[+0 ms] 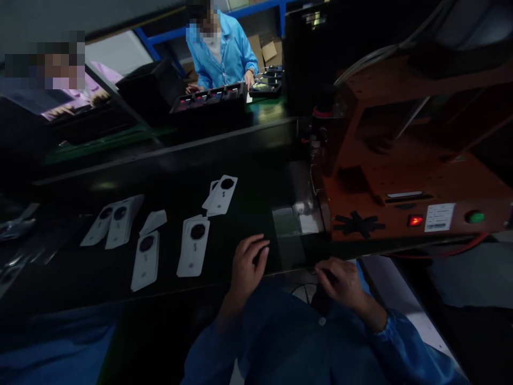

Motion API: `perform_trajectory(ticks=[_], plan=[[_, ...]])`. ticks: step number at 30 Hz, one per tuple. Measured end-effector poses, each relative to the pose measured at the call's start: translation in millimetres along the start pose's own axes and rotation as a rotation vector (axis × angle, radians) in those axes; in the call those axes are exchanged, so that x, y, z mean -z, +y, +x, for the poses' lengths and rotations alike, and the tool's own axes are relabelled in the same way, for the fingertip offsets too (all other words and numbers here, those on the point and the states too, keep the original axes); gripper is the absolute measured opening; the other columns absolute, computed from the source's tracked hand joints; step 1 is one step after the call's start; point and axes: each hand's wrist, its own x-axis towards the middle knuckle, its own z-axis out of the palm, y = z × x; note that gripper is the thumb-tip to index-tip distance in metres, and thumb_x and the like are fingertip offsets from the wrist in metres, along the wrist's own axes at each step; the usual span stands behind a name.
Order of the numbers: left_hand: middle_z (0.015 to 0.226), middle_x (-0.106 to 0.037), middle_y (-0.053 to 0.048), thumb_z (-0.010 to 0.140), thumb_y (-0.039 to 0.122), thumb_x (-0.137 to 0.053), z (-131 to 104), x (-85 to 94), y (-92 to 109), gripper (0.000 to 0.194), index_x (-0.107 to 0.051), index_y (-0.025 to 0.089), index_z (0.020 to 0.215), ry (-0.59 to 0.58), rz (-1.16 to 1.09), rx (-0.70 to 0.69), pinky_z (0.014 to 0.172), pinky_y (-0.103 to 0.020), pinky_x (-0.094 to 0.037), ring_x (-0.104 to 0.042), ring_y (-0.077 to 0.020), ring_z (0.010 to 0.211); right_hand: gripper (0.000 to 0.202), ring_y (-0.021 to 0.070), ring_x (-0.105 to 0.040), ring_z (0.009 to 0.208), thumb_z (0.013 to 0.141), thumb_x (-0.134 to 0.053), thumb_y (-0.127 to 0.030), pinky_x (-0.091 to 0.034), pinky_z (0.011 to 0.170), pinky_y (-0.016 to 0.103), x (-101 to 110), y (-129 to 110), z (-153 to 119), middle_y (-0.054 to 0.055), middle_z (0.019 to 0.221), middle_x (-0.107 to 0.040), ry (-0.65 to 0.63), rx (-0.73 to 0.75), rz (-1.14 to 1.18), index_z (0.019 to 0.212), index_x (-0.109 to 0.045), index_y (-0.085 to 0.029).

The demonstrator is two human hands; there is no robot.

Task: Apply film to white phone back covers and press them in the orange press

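My left hand rests at the near edge of the dark table, fingers curled loosely with a gap between thumb and fingers, nothing in it. My right hand hovers just off the table edge, below the orange machine, its fingers bent; whether it holds anything is hidden. Left of my left hand lies a stack of white phone-shaped panels with black round camera circles. Behind it is a smaller fanned stack. Further left are another stack and two overlapping stacks.
An orange machine with a lit red switch and a green button stands at the right. Clear plastic film lies beside it. Plastic bags are at far left. Across the table, a person in blue works by black trays.
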Motion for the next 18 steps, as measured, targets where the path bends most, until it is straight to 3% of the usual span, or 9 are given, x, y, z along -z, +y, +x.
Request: perform_trajectory(ticks=[5,10,15,18], plan=[[0.117,-0.069,-0.007,0.100,0.030,-0.055,55,5.5,-22,0.019,-0.073,0.024,0.104,0.102,-0.062,0.118,0.099,-0.041,-0.054,-0.066,-0.0222,0.112,0.016,0.0139,-0.067,0.070,0.092,-0.064,-0.012,-0.051,0.064,0.026,-1,6,-4,0.000,0.082,-0.071,-0.022,-0.012,-0.027,0.102,-0.060,-0.023],[0.113,-0.071,-0.007,0.100,0.028,-0.054,76,4.9,-27,0.020,-0.073,0.024,0.106,0.089,-0.050,0.111,0.097,-0.040,-0.054,-0.067,-0.0217,0.109,0.015,0.0140,-0.068,0.070,0.092,-0.063,-0.013,-0.051,0.063,0.026,-1,7,-2,0.000,0.082,-0.071,-0.018,-0.005,-0.038,0.102,-0.060,-0.023],[0.123,-0.073,-0.004,0.096,0.027,-0.064,82,-23.8,-13,0.020,-0.074,0.027,0.113,-0.012,-0.034,0.028,0.106,-0.042,-0.048,-0.063,-0.0227,0.119,0.014,0.0139,-0.066,0.070,0.093,-0.063,-0.014,-0.050,0.064,0.027,-2,1,6,0.001,0.082,-0.071,-0.040,0.009,-0.023,0.103,-0.060,-0.023],[0.135,-0.069,-0.002,0.088,0.032,-0.076,85,-41.3,-10,0.033,-0.072,0.031,0.120,-0.077,0.054,0.014,0.111,-0.050,-0.040,-0.054,-0.0284,0.132,0.011,0.0152,-0.064,0.072,0.094,-0.060,-0.015,-0.049,0.066,0.028,-5,-10,30,0.002,0.081,-0.068,-0.082,0.031,-0.027,0.103,-0.062,-0.022]])
